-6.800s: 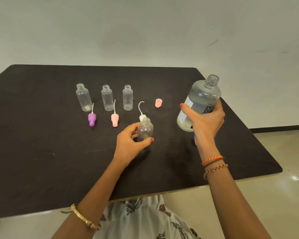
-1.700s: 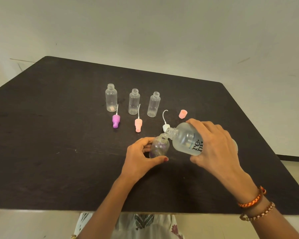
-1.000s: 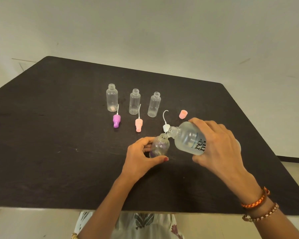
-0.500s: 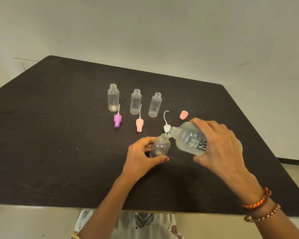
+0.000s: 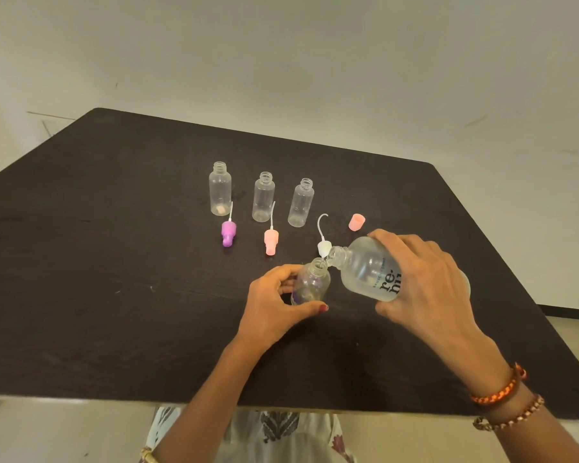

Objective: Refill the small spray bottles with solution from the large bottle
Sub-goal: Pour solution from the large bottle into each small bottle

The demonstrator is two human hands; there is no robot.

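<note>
Head view: right hand [image 5: 425, 285] grips the tipped large bottle [image 5: 368, 272], filling the first small spray bottle [image 5: 311, 282] held by the left hand [image 5: 274, 305]; three small bottles [image 5: 264, 197] toward the table's [image 5: 114, 228] far edge look empty.

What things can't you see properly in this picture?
Head view only:
- Large bottle: the right hand covers its base and most of its label.
- Small bottle: the left hand hides its near side; its fill level is unclear.
- White spray top: the large bottle's neck hides its lower part.
- Any liquid stream: too small to see.
</note>
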